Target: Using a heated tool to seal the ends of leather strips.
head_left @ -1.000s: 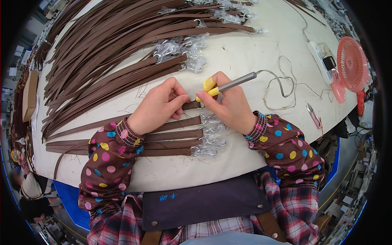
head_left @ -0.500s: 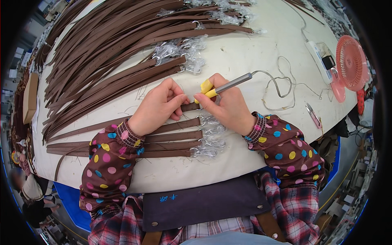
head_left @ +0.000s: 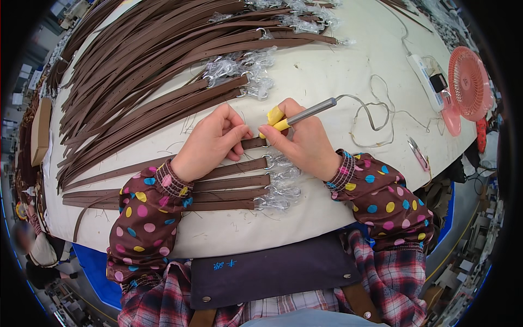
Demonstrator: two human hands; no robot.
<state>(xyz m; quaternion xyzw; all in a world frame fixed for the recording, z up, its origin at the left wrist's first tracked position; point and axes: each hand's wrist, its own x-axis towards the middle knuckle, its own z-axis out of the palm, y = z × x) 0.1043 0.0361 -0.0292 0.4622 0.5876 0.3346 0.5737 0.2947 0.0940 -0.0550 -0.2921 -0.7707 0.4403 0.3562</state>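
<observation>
My left hand (head_left: 211, 143) presses down on the end of a brown leather strap (head_left: 131, 169) lying across the white table (head_left: 327, 71). My right hand (head_left: 303, 143) grips a pen-shaped heated tool (head_left: 305, 113) with a metal shaft and yellow grip. Its tip points down at the strap end between my two hands. Three more brown straps (head_left: 229, 185) lie in a row just below, their metal clasps wrapped in clear plastic (head_left: 280, 185).
A large heap of brown straps (head_left: 147, 65) fans across the far left. The tool's cord (head_left: 376, 117) loops to a white power strip (head_left: 425, 82) at right. A pink desk fan (head_left: 468, 84) and small scissors (head_left: 418, 154) are near the right edge.
The tool's handle has tilted slightly and both hands have shifted a little on the strap end; otherwise nothing has moved.
</observation>
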